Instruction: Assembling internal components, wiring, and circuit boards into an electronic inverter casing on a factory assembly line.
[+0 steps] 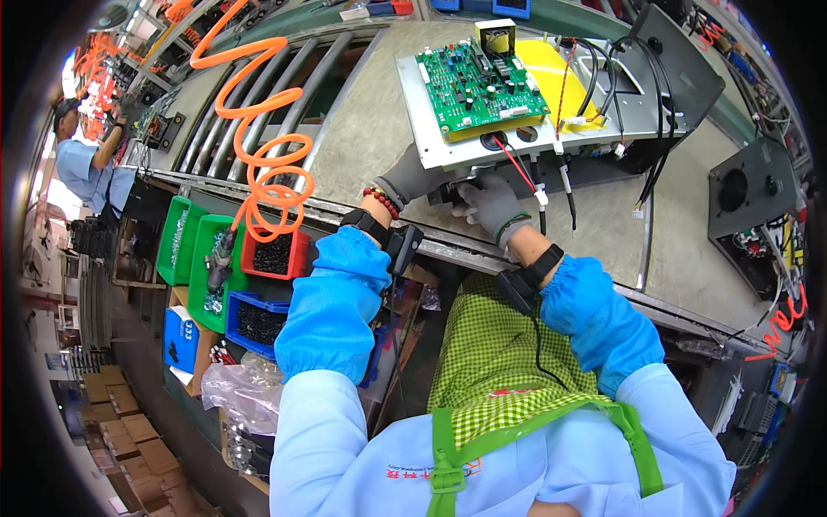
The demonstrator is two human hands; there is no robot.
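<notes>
A metal chassis panel [431,142] with a green circuit board [482,90] mounted on it lies tilted on the bench before me. Beside the board are a yellow sheet [551,73] and black cables. My left hand [408,179], in a grey glove, is at the panel's near left edge; its fingers are hidden beneath it. My right hand [491,203], also gloved, is just below the panel with its fingers curled against a small dark part [448,190], too shaded to name. Red and black wires [515,164] with a white connector [541,198] hang close to that hand.
Orange coiled hose [271,155] hangs over the roller conveyor [250,121] at left. Below stand green [177,241], red [280,267] and blue bins [250,327] of small parts. A black-panelled unit [745,194] sits at right. Another person [82,164] works at far left.
</notes>
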